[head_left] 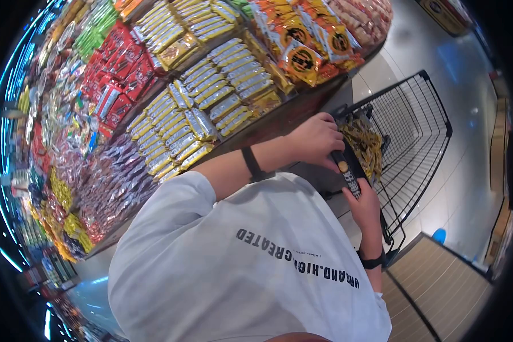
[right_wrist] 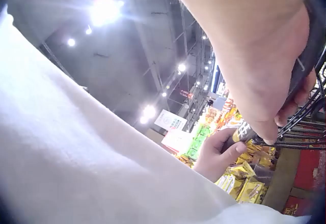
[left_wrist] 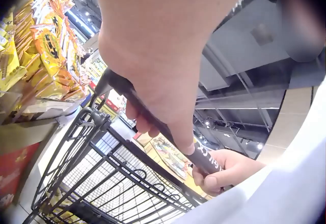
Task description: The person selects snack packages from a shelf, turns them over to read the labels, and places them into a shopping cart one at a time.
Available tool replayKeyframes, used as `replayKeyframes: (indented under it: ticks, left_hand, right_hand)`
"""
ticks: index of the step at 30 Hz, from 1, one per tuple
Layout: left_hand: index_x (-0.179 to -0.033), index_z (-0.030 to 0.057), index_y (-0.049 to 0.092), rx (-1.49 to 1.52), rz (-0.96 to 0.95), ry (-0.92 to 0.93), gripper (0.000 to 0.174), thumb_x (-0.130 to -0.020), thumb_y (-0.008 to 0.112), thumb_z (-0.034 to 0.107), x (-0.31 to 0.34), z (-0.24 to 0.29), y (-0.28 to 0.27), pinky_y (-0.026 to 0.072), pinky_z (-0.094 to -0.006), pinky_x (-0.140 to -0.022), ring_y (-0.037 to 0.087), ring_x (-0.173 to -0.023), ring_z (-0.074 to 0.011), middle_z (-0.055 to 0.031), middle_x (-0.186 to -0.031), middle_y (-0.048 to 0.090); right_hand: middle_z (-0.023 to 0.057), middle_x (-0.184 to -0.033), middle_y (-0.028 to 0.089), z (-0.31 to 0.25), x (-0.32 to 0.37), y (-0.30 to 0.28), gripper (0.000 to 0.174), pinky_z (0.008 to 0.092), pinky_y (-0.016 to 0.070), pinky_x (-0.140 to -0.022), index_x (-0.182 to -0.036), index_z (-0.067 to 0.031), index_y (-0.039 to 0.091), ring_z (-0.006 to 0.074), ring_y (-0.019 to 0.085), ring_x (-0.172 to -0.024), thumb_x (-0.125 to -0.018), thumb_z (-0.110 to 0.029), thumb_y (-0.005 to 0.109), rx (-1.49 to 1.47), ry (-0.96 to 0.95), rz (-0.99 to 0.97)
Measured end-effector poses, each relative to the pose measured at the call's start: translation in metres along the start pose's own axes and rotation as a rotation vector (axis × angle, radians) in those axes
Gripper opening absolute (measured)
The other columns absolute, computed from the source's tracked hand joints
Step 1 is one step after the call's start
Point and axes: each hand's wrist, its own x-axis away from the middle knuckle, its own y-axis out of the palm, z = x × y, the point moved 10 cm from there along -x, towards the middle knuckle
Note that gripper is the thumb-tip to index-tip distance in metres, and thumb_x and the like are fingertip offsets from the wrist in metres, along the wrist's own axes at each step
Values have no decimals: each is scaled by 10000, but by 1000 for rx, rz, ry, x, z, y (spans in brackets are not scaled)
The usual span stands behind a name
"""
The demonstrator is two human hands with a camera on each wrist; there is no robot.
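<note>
A black shopping cart (head_left: 422,114) stands in front of the person, its wire basket reaching to the right in the head view. My left hand (head_left: 319,139) grips one end of its dark handle (head_left: 350,174), which carries white lettering. Closer to the body, my right hand (head_left: 363,202) holds the other end. In the left wrist view, the left fingers (left_wrist: 144,122) curl under the bar; the right wrist view shows the right fingers (right_wrist: 295,104) wrapped around it too. Yellow-and-black packets (head_left: 366,145) lie in the cart near the handle.
A long display of packaged snacks runs along the left, with yellow packs (head_left: 194,97), red packs (head_left: 119,74) and orange bags (head_left: 302,54). Its edge comes close beside the cart. A wooden-looking surface (head_left: 439,285) is at lower right, and pale tiled floor (head_left: 467,154) lies beyond the cart.
</note>
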Motion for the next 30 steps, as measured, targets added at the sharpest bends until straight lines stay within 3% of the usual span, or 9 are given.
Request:
replayKeyframes:
  ticks: [4, 6, 7, 10, 21, 27, 30]
  left_hand:
    - [-842, 156, 691, 19, -8, 0, 431, -676, 772, 545, 0, -16, -1, 420, -409, -917, 625, -879, -214, 7, -804, 636]
    - [-826, 154, 686, 35, 36, 9, 419, -673, 776, 534, -2, -26, -1, 422, -407, -910, 625, -878, -214, 10, -802, 636]
    - [-811, 152, 682, 60, 54, 42, 408, -671, 780, 522, -2, -26, -4, 424, -406, -903, 624, -877, -213, 13, -800, 635]
    - [-796, 140, 678, 92, 86, 51, 393, -649, 802, 482, -2, -34, -5, 424, -399, -900, 622, -872, -213, 13, -803, 639]
    - [-841, 114, 703, 84, 136, 58, 409, -661, 807, 466, -11, -54, -9, 418, -399, -953, 626, -902, -217, -3, -860, 661]
    - [-872, 112, 717, 146, 185, -25, 385, -726, 775, 464, -18, -60, -20, 418, -398, -958, 621, -940, -233, -18, -891, 664]
    - [-904, 128, 723, 222, 199, -86, 337, -779, 749, 439, -22, -68, -29, 428, -405, -933, 618, -970, -247, -33, -932, 668]
  right_hand:
    - [184, -767, 641, 7, -14, 8, 307, 456, 468, -642, -962, -30, 603, 416, 621, -745, -871, -299, 722, 18, 68, -89]
    - [149, -684, 599, 7, -21, 4, 277, 410, 444, -585, -916, -16, 595, 331, 591, -620, -882, -259, 723, 14, 28, -20]
    - [149, -684, 599, 5, -24, 4, 277, 410, 444, -585, -916, -16, 595, 331, 591, -620, -882, -259, 723, 33, 15, -34]
    - [23, -635, 530, 18, -33, 8, 219, 299, 393, -538, -869, -11, 587, 97, 469, -577, -883, -175, 730, -113, 106, -78]
    - [-32, -665, 537, 21, -67, 11, 173, 256, 400, -546, -898, -39, 601, 62, 482, -587, -892, -164, 720, -250, 189, -250]
    - [-4, -708, 572, 8, -79, 12, 184, 281, 443, -608, -923, -25, 606, 96, 527, -639, -904, -189, 688, -222, 145, -471]
    - [46, -772, 599, 13, -89, 8, 255, 300, 465, -656, -1011, 9, 610, 134, 556, -695, -905, -211, 682, -150, 80, -540]
